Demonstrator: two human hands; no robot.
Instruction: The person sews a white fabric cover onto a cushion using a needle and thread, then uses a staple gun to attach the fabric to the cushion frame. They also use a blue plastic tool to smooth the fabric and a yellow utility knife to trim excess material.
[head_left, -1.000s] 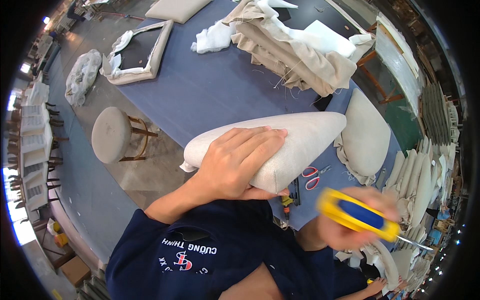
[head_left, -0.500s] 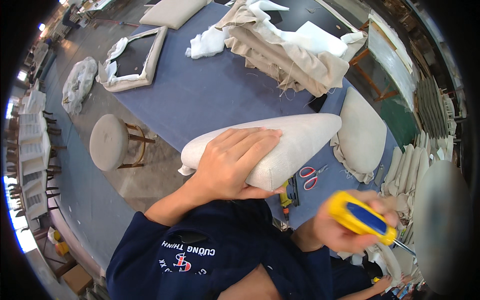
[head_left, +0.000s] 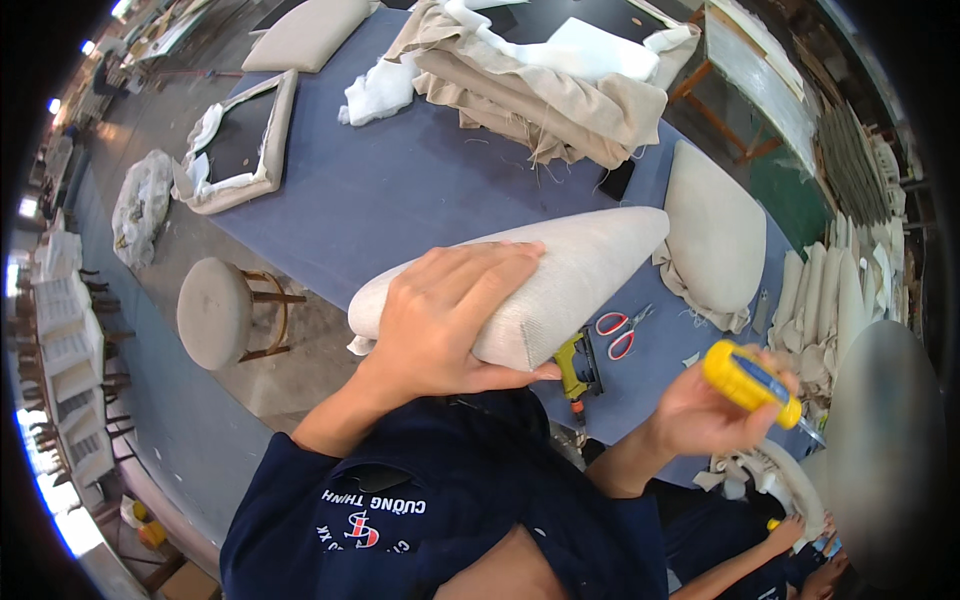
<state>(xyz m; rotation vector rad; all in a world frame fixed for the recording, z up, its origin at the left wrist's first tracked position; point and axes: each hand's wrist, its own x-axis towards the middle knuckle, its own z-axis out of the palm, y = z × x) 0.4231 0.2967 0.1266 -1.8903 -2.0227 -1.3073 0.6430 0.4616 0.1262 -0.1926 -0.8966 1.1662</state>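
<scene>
A beige upholstered seat pad (head_left: 600,265) is tilted up on edge in front of me. My left hand (head_left: 445,310) grips it, fingers laid across the fabric and thumb at its lower edge. Off to the right, apart from the pad, my right hand (head_left: 700,415) is closed round a yellow and blue screwdriver (head_left: 745,378) whose metal shank points down to the right. Beside the pad's near corner lie a yellow-green staple gun (head_left: 573,365) and red-handled scissors (head_left: 622,332). Another beige padded seat (head_left: 712,225) rests farther right on the table.
Across the blue-covered table (head_left: 400,190) are a heap of beige fabric (head_left: 540,105), white wadding (head_left: 380,92) and an upholstered frame (head_left: 272,165). A round stool (head_left: 215,313) stands left. Another person's hand (head_left: 788,533) works at lower right, near a blurred grey shape (head_left: 885,450).
My right hand has raised the screwdriver and carried it slightly right. The left hand keeps its grip on the seat pad. The whole view has shifted a little.
</scene>
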